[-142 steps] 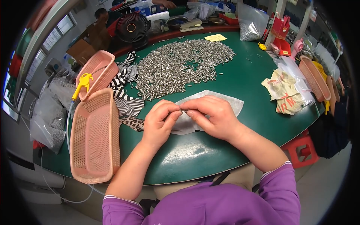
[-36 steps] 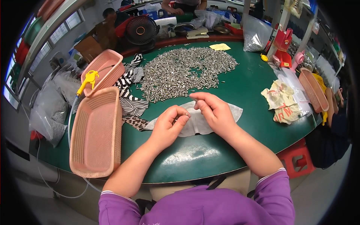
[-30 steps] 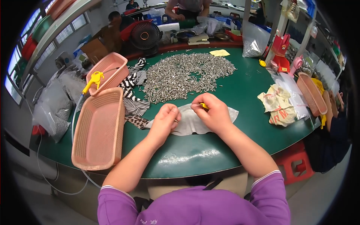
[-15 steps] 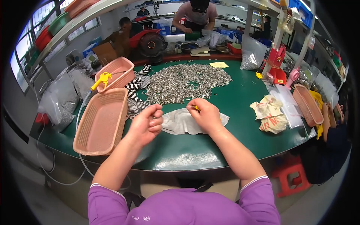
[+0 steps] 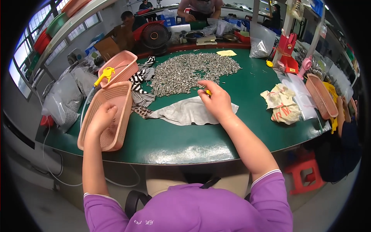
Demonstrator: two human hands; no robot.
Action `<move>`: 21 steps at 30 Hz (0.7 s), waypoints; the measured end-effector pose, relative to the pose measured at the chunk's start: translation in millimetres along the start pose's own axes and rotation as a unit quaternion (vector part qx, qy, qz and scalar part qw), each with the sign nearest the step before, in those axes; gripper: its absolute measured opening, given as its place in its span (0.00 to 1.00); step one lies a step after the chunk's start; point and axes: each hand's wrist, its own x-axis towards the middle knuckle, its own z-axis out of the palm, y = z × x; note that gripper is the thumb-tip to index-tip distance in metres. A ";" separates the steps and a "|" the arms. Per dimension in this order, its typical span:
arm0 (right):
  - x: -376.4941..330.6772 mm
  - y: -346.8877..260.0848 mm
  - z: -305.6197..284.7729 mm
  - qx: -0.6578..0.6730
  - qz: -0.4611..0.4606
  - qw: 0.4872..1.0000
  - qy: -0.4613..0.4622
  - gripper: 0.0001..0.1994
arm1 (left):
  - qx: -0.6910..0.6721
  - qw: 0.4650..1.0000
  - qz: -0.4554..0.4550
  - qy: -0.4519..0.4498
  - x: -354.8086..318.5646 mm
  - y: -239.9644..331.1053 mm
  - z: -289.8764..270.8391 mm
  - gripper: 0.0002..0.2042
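My left hand (image 5: pixel 103 116) is over the larger pink plastic basket (image 5: pixel 125 116), its fingers curled; whether they hold something is hidden. My right hand (image 5: pixel 217 101) is above a grey cloth (image 5: pixel 177 112), with thumb and forefinger apart and the other fingers curled round a small yellow thing (image 5: pixel 208 92), mostly covered by the hand. Just beyond that hand lies a wide pile of small metal pins (image 5: pixel 181 75) on the green table (image 5: pixel 251 135).
A smaller pink basket (image 5: pixel 119 65) with a yellow air gun (image 5: pixel 105 75) stands behind the larger one. Patterned cloths (image 5: pixel 141 83) lie beside them. Farther right are a crumpled cream cloth (image 5: pixel 281 102) and another pink basket (image 5: pixel 320 94). A black fan (image 5: pixel 155 34) stands at the back.
My left hand has moved left and down from beside the grey cloth to over the larger basket. My right hand has moved slightly right, its thumb and forefinger now apart.
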 end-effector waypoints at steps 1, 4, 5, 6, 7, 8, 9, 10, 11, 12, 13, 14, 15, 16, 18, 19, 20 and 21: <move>-0.2 -1.4 1.2 0.019 -0.004 1.000 0.015 0.10 | 0.021 1.000 0.019 0.012 -1.6 -1.8 -1.3 0.17; -0.3 4.0 -3.5 -0.022 -0.016 1.000 -0.002 0.08 | 0.127 0.950 0.205 0.198 -8.5 23.6 10.6 0.16; -0.3 5.7 -3.4 -0.025 -0.015 1.000 -0.002 0.08 | 0.077 0.947 0.235 0.204 -14.1 45.0 17.1 0.15; -0.5 7.6 -3.3 -0.027 -0.022 0.999 0.002 0.06 | 0.027 0.941 0.264 0.209 -21.9 70.6 25.6 0.15; -1.8 11.6 -6.1 -0.036 -0.026 0.999 0.008 0.05 | -0.065 0.942 0.284 0.166 -28.2 94.1 39.9 0.14; -2.4 5.6 -2.5 -0.031 -0.029 0.999 0.006 0.05 | -0.023 0.930 0.330 0.164 -30.1 92.8 51.0 0.14; -2.1 1.3 -1.1 -0.058 -0.020 0.998 -0.011 0.05 | -0.009 0.931 0.346 0.121 -37.8 101.5 62.6 0.14; -1.4 -0.6 -0.9 -0.088 -0.011 0.996 -0.027 0.05 | -0.016 0.941 0.334 0.051 -41.0 105.9 78.3 0.13; -1.6 -2.4 -0.5 -0.091 -0.013 0.995 -0.027 0.05 | -0.004 0.937 0.350 0.002 -36.2 102.5 93.9 0.15; -3.2 -0.6 -0.8 -0.102 -0.012 0.994 -0.031 0.05 | 0.018 0.927 0.374 -0.011 -31.1 102.6 108.8 0.16; -4.0 -0.9 0.5 -0.111 -0.012 0.993 -0.034 0.06 | 0.016 0.931 0.365 -0.013 -24.8 100.5 122.4 0.16; -4.7 4.2 7.1 -0.063 -0.050 0.997 0.014 0.08 | 0.019 0.931 0.364 -0.007 -16.2 96.6 134.2 0.16; -5.4 6.0 9.4 -0.067 -0.051 0.996 0.015 0.08 | 0.022 0.932 0.362 -0.002 -8.1 93.6 144.7 0.17; -5.5 7.4 9.1 -0.081 -0.042 0.996 -0.001 0.09 | 0.007 0.935 0.355 0.008 -4.6 95.4 150.7 0.15; -4.9 0.1 4.0 -0.165 0.011 0.984 -0.066 0.11 | -0.022 0.931 0.365 0.019 4.9 90.4 160.2 0.11; -5.1 -2.2 4.2 -0.169 0.010 0.984 -0.064 0.11 | -0.048 0.929 0.364 0.034 7.5 86.8 163.1 0.08; -5.1 -4.1 5.5 -0.176 0.024 0.981 -0.080 0.12 | -0.059 0.929 0.362 0.042 9.8 81.9 164.8 0.07; -6.0 -5.1 3.8 -0.186 0.040 0.977 -0.094 0.12 | -0.072 0.929 0.361 0.046 10.1 82.5 164.4 0.08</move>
